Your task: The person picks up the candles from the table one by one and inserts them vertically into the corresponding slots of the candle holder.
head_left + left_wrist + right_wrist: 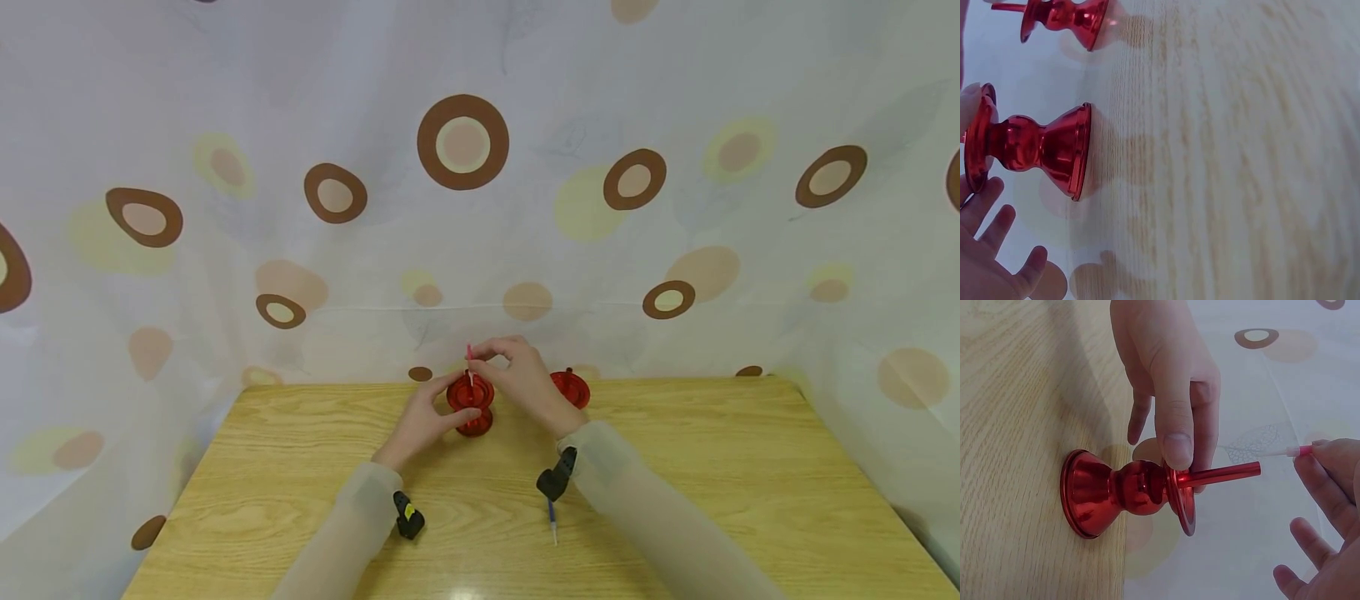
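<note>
A shiny red candlestick (1091, 500) stands upright on the table, with a wide dish and a thin tube rising from its middle. My left hand (420, 423) holds it by the dish, thumb at the near side of the rim and fingers round the far side. Above the tube, my right hand (517, 377) pinches a thin pink birthday candle (1304, 450) between thumb and forefinger. The candle's white tapered end points down at the tube's top, with a small gap between them in the right wrist view. The right hand's other fingers are loosely bent.
A second red candlestick (576, 392) stands behind the right forearm, near the table's back edge. Closer to the front, a blue stick with a white tip (552, 512) lies on the wooden table (712, 483). A patterned cloth (570, 250) hangs behind.
</note>
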### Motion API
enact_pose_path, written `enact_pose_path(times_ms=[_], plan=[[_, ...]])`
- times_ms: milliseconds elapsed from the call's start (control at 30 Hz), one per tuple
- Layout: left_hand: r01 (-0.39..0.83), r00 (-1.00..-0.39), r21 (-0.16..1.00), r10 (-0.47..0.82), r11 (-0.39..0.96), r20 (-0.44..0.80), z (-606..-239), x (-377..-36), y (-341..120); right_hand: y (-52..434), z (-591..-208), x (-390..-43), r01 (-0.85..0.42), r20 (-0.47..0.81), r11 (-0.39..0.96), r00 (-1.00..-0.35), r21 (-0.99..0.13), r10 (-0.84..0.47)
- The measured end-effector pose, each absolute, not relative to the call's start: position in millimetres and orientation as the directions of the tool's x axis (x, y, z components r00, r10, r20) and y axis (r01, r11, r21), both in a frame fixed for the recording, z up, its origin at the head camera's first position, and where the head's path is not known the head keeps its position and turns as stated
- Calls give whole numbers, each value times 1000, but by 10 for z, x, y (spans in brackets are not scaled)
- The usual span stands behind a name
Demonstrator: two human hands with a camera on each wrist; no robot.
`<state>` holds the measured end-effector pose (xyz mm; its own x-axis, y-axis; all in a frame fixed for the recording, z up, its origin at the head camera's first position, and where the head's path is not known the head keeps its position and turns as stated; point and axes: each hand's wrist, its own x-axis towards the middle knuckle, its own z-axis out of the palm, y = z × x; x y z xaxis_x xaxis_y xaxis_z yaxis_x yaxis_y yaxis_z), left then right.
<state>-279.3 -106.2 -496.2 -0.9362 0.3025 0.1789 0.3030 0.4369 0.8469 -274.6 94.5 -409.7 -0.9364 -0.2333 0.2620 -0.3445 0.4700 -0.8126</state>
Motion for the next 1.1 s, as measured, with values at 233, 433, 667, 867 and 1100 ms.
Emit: enact_pose_path(times_ms=[233,433,667,867,1100], plan=[[305,-936,843,301,443,180,-4957,-2789,-1065,924,-4084,-2783,-338,255,491,-939,-803,-230],[309,-936,839,301,448,184,-4941,-2778,-1070,891,-4076,-2799,-333,257,497,-942,-801,-218],[313,-933,841,306,441,187,-4947,-2777,-1071,874,-4074,-2823,-353,277,489,-935,-798,-223],[298,-937,848,305,439,171,-4939,-2766,-1067,867,-4069,-2839,-356,283,476,-934,-805,-219],[297,-937,855,304,425,174,-4949,-2765,-1071,858,-4063,-2865,-366,303,469,-930,-804,-206]])
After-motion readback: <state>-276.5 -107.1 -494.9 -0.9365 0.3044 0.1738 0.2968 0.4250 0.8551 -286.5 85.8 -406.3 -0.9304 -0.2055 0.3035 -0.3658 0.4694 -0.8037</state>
